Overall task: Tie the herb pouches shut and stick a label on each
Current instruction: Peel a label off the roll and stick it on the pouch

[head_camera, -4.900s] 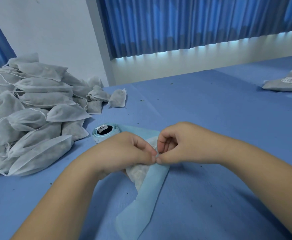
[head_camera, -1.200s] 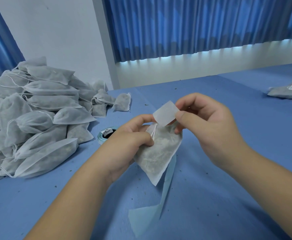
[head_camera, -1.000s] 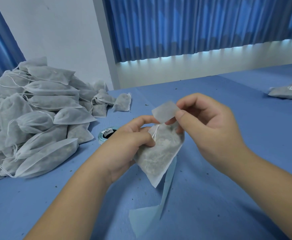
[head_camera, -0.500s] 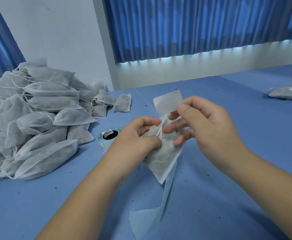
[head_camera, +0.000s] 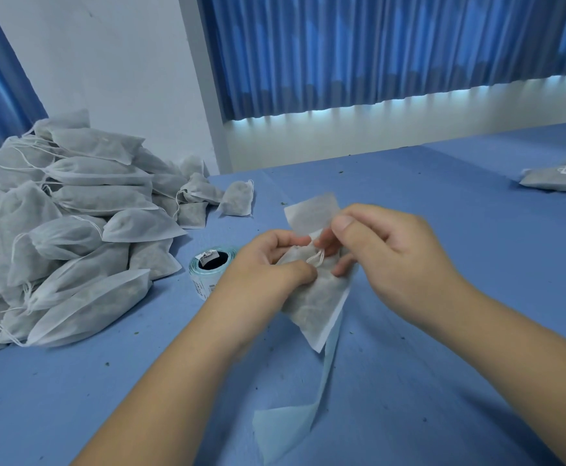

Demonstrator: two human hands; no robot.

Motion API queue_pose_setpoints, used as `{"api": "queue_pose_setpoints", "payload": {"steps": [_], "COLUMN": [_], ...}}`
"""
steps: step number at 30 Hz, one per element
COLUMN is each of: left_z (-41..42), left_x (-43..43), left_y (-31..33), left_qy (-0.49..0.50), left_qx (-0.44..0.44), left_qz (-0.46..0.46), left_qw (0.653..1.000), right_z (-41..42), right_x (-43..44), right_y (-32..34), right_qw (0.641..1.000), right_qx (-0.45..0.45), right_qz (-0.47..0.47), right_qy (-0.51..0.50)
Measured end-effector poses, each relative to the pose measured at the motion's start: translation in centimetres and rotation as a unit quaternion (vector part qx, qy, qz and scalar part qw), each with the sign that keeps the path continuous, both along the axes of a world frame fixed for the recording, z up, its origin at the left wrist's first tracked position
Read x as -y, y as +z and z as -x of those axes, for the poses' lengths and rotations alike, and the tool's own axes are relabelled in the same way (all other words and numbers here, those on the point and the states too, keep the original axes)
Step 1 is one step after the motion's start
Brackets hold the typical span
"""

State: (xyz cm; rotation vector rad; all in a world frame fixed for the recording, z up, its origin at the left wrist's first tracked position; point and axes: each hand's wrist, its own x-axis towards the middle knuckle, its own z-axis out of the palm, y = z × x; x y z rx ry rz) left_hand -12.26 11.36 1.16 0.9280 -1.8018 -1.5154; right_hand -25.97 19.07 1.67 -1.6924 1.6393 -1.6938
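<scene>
While the left hand [head_camera: 273,264] grips the gathered neck of a pouch [head_camera: 315,301] with curled fingers and thumb, the right hand [head_camera: 395,264] pinches a small white label [head_camera: 311,213] between thumb and forefinger, so the label stands up just above the pouch's top. Both hands hold the pouch lifted over the blue table [head_camera: 443,364], its lower corner pointing down, and greenish-grey herb shows through the thin white fabric. A loop of white drawstring [head_camera: 317,257] lies at the neck, between the two hands, and the right hand's lower fingers touch the pouch beside it. Below the pouch a pale blue backing strip [head_camera: 288,428] trails down onto the table. Just left of the left hand sits the label roll [head_camera: 209,265], its dark core showing. Farther left a big pile of pouches [head_camera: 73,213] is heaped up by the wall. Well off to the right a labelled pouch [head_camera: 564,178] lies flat on the blue surface, and blue curtains [head_camera: 375,45] hang behind
</scene>
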Motion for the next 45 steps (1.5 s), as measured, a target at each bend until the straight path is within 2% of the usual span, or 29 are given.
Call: {"api": "queue_pose_setpoints", "payload": {"steps": [7,18,23,25,28,30,39,45], "left_z": [-0.1,-0.2,-0.6,-0.9,-1.1,-1.2,-1.5,-1.5], "left_x": [-0.5,-0.3,0.2,0.4,0.7,0.8,1.0,1.5], "left_y": [0.7,0.5,0.6,0.7,0.7,0.7,0.9,0.8], "left_qy": [-0.001,-0.046,-0.081,-0.101,-0.128,-0.138,-0.21,-0.212], "left_qx": [-0.047,-0.047,-0.026,-0.026,-0.032,-0.043,-0.089,-0.098], "left_qz": [-0.065,-0.072,-0.113,-0.122,-0.14,-0.154,-0.191,-0.187], "left_qw": [0.997,0.995,0.99,0.987,0.981,0.977,0.955,0.954], "right_z": [0.5,0.8,0.8,0.8,1.0,1.2,2.0,2.1], "right_x": [0.2,0.0,-0.2,-0.3,-0.3,-0.3,-0.2,-0.2], "right_y": [0.1,0.3,0.2,0.2,0.2,0.0,0.1,0.2], "right_qw": [0.996,0.997,0.998,0.995,0.971,0.959,0.948,0.945], "right_qx": [0.073,0.055,0.027,-0.035,-0.196,-0.247,-0.294,-0.308], "right_qz": [-0.011,-0.013,0.051,0.088,0.131,0.135,0.124,0.098], "right_qy": [0.054,0.054,0.005,-0.013,-0.029,-0.025,0.012,0.05]}}
